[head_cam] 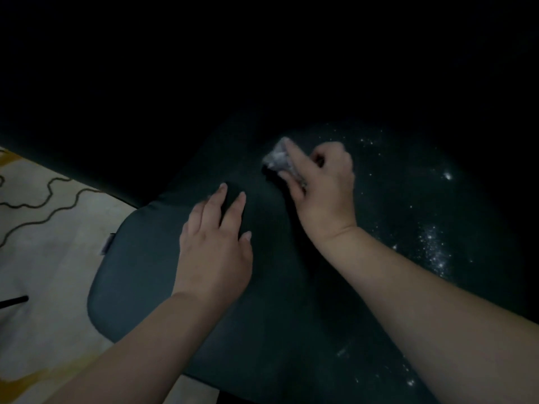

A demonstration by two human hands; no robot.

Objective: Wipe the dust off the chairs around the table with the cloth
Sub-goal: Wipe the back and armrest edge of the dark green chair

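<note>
The right hand (pixel 322 188) is bunched around a small crumpled cloth (pixel 278 158), the index finger stretched over the top of it and the thumb tucked beneath, the other fingers curled in behind. The cloth is pale grey, wadded into a loose lump, and it sits pressed against the chair seat (pixel 140 272) toward the seat's far middle. The left hand (pixel 214 252) lies flat on the same seat at about eight o'clock from the cloth, fingers straight and slightly fanned, palm down, holding nothing.

The seat itself is a broad cushion in a dark blue-green fabric, smooth and matte, with softly rounded corners and a faint seam line near its left edge. A small purple tag (pixel 107 243) pokes out from that left edge. From three to five o'clock of the right hand the fabric is scattered with white dust specks (pixel 434 249), thickest in a patch down at four o'clock and thinning into stray flecks toward the near right corner. Around the left hand the cushion looks plain and unmarked.

Beyond the seat, toward twelve o'clock, the room falls into near-blackness and I can make out nothing there. To the left, at nine o'clock, a pale rug (pixel 49 228) covers the floor, cream with dark wavy lines and ochre patches. A thin black rod (pixel 14 301), perhaps a chair leg, crosses it at the far left edge.
</note>
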